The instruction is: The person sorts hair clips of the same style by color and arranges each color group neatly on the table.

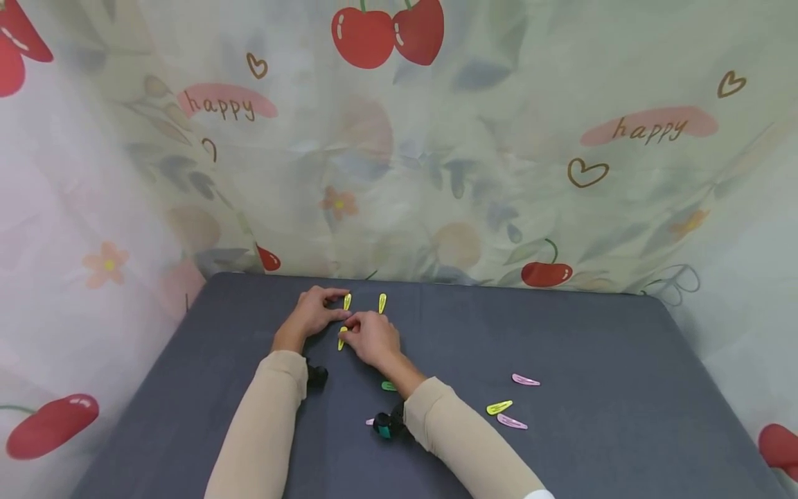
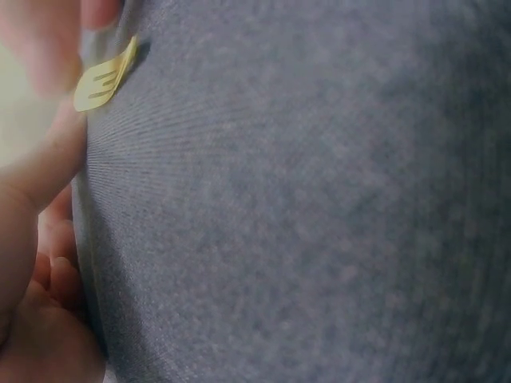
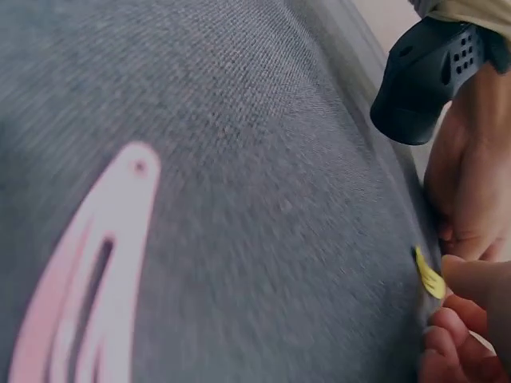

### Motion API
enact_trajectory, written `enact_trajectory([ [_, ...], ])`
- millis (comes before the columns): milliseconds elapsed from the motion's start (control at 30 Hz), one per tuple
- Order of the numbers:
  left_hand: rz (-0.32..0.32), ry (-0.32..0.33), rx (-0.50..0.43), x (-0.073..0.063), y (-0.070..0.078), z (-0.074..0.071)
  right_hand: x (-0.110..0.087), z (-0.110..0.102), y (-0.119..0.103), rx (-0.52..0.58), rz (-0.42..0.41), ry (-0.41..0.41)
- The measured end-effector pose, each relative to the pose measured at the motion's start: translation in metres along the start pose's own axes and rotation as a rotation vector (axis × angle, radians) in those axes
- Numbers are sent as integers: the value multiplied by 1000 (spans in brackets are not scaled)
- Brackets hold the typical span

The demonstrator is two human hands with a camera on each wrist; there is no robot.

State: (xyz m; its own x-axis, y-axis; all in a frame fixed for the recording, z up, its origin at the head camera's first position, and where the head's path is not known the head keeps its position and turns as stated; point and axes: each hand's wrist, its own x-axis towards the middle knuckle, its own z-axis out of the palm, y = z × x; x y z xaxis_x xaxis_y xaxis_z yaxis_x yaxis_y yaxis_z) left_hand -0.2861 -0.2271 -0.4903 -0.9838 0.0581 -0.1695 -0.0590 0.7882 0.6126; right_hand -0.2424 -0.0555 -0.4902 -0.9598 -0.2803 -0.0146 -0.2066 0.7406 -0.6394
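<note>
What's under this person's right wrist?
In the head view, a green snap hair clip and pink snap hair clip peek out; the wrist and black camera hide the rest.

Past the dark grey table (image 1: 598, 333) I can make out a pale printed backdrop (image 1: 293, 145) with red cherries (image 1: 363, 38), brown hearts (image 1: 588, 173), orange flowers (image 1: 339, 204) and "happy" (image 1: 221, 105) on pink patches (image 1: 650, 126)

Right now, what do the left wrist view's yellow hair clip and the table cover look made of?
Yellow hair clip: probably painted metal, possibly plastic; smooth finish, thin slotted body.
Table cover: most likely fabric, matte; fine weave texture shows close up.
</note>
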Motion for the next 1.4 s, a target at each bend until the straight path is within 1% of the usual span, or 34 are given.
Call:
enact_trajectory([
  [100,1,-6,0,-1,-2,2,-6,-5,2,-14,-51,-34],
  [200,8,-4,8,-1,-5,3,-13,-13,3,-78,-105,-62],
  [300,16,-8,15,-1,-7,3,-20,-21,3,-139,-136,-85],
  [433,22,-18,11,-1,-8,3,-30,-32,4,-186,-179,-85],
  [633,3,-34,17,-1,-10,1,-43,-47,9,-295,-232,-64],
  [667,2,-38,21,-1,-10,0,-45,-52,10,-302,-239,-63],
  [733,3,-42,29,-1,-8,-1,-49,-62,14,-279,-249,-62],
  [833,9,-44,32,-1,-5,-1,-55,-80,21,-237,-242,-67],
  [900,8,-45,29,-1,-3,-2,-60,-90,27,-235,-241,-58],
  [1067,5,-51,23,0,-1,-2,-73,-111,45,-347,-279,-19],
  [1233,17,-52,19,0,0,-2,-91,-119,67,-452,-337,19],
  [1400,25,-45,11,2,0,0,-110,-120,91,-514,-351,29],
])
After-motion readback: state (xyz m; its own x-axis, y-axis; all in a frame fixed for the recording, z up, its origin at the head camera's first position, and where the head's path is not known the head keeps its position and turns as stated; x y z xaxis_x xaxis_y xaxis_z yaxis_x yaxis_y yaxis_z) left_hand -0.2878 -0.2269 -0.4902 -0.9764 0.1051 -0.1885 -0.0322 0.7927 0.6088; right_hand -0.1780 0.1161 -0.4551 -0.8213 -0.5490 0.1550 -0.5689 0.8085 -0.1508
